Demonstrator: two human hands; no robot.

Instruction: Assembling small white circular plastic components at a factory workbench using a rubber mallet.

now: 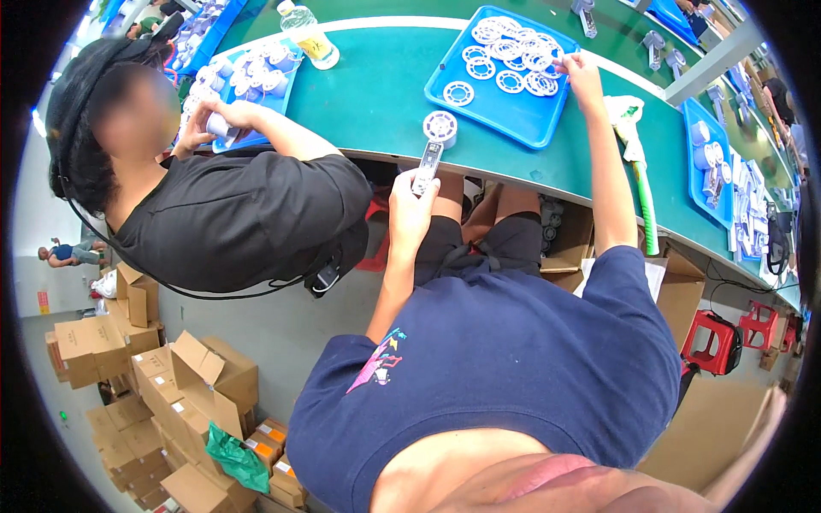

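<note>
My left hand point(413, 205) is closed round the lower handle of a handheld fan body point(440, 128), held up at the near edge of the green bench. Its round head shows a spoked white face, and dark inner parts show along the open handle. Over to the right, my right hand point(583, 81) reaches to the far right side of a blue tray point(505, 128). Thumb and fingers pinch a white ring point(552, 68) at the edge of a pile of spoked white rings point(510, 81). The fingertips partly hide it.
A co-worker in black point(248, 222) sits at my left, handling a grey part above another tray point(291, 73). A clear bottle point(310, 36) stands beyond. Right of my arm lie a green-handled tool point(643, 205) and a white cloth point(626, 120). Another blue tray point(694, 192) holds fan parts.
</note>
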